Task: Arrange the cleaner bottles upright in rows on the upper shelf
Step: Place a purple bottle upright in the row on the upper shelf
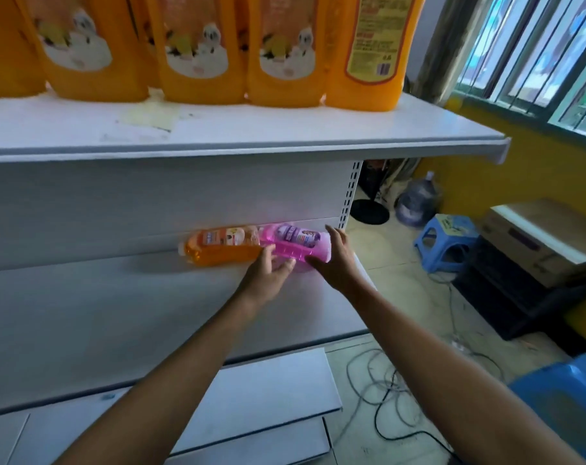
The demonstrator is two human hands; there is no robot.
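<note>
We were at the pickup step: both hands, left (pixel 268 273) and right (pixel 333 260), fingers loose, closing around the pink cleaner bottle (pixel 295 245) lying at 3 o'clock of the orange one (pixel 221 250) on the lower shelf (pixel 117 313). Next probably grip, lift, stand it upright on the upper shelf (pixel 251 129).

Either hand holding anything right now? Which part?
Both hands are at the pink bottle lying on the lower shelf: left hand at its near side, right hand at its right end. Neither has clearly closed on it.
</note>
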